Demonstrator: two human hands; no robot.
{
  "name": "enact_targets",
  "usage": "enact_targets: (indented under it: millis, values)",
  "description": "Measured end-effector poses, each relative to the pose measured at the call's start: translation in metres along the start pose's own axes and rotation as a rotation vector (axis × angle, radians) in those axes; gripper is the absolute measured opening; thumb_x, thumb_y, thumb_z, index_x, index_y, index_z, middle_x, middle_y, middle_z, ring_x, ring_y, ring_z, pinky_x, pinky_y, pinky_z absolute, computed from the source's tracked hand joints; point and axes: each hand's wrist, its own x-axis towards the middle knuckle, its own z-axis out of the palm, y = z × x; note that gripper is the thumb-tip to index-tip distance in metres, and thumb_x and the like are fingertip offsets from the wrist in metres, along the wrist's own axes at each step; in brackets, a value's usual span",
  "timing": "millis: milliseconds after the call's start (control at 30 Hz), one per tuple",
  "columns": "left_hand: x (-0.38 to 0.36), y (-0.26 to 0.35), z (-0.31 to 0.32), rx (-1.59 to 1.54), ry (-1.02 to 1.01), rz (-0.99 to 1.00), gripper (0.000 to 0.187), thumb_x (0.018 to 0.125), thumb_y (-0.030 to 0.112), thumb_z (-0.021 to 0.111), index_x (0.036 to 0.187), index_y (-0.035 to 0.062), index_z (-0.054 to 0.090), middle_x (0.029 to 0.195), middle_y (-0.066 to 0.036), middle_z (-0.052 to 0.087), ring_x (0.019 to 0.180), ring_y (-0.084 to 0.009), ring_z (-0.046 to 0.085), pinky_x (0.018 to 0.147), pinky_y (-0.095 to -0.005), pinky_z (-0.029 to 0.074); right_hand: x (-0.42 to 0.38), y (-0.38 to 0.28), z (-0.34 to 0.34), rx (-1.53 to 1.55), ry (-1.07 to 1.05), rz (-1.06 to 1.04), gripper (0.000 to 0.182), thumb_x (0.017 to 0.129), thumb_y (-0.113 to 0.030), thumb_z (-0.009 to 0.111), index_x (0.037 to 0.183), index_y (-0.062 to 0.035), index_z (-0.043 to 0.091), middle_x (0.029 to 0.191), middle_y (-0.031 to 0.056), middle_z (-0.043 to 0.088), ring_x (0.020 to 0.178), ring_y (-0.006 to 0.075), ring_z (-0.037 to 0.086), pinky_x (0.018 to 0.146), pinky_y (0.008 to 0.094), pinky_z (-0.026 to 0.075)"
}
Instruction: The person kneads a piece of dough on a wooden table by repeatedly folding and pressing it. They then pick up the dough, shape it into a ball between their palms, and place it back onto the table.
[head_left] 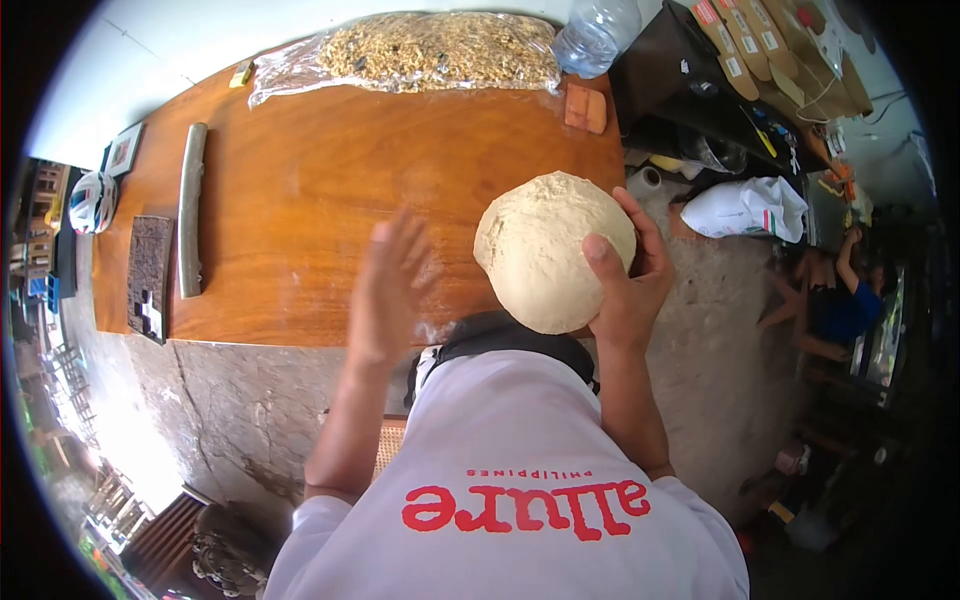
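My right hand (635, 275) grips a pale cream, rounded piece (550, 255) at its right side, with the thumb on its face and the fingers behind its edge. The piece is about as wide as a bowl, smooth on its lower part and rough and grainy toward its top and left edge. Its material I cannot make out, and its underside is hidden. Apart from it, to the left, my left hand (392, 285) hovers over the brown wooden table (300, 220), slightly blurred, with fingers stretched out and nothing in them. Whitish dust marks the tabletop near the front edge.
Along the table's back lies a clear plastic bag of tan shavings or grains (440, 52), beside a water bottle (597, 35) and a reddish block (585, 108). At left are a grey rod (191, 210) and a dark carved board (150, 272). Another person (850, 305) is at far right.
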Motion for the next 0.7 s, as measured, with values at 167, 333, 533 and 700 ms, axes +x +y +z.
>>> enact_targets:
  millis: [167,333,533,700]
  values:
    - [0.021,-0.035,0.052,-0.240,-0.306,-0.098,0.069,0.097,0.048,0.056,0.145,0.0004,0.040,0.140,-0.018,0.052,0.128,-0.0278,0.053,0.105,-0.0418,0.045,-0.007,0.009,0.024,-0.001,-0.130,0.027,0.066,0.076,-0.017,0.086,0.130,0.0052,0.056,0.121,0.0149,0.064,0.109,0.0190,0.064,0.095,0.0323,0.052]
    - [0.020,-0.020,0.065,-0.243,-0.279,0.057,0.055,0.092,0.027,0.070,0.130,-0.0083,0.052,0.119,-0.020,0.065,0.107,-0.0262,0.067,0.090,-0.0395,0.056,-0.008,0.014,0.020,-0.139,-0.121,-0.142,0.081,0.075,-0.031,0.087,0.137,0.0036,0.047,0.130,0.0155,0.056,0.119,0.0222,0.057,0.100,0.0355,0.048]
    - [0.023,-0.004,0.075,-0.328,-0.331,0.071,0.058,0.089,0.029,0.069,0.131,-0.0075,0.051,0.118,-0.021,0.064,0.102,-0.0283,0.068,0.086,-0.0400,0.057,-0.008,0.010,0.023,-0.081,-0.245,-0.254,0.105,0.070,-0.057,0.085,0.143,0.0027,0.039,0.134,0.0165,0.044,0.124,0.0268,0.049,0.102,0.0400,0.045]
    - [0.015,0.014,0.087,-0.283,-0.361,0.067,0.077,0.085,0.049,0.060,0.140,-0.0011,0.043,0.128,-0.023,0.058,0.115,-0.0354,0.060,0.096,-0.0460,0.052,-0.004,-0.001,0.020,-0.320,-0.252,-0.298,0.110,0.070,-0.059,0.084,0.146,0.0024,0.034,0.127,0.0147,0.041,0.122,0.0258,0.046,0.101,0.0404,0.043]
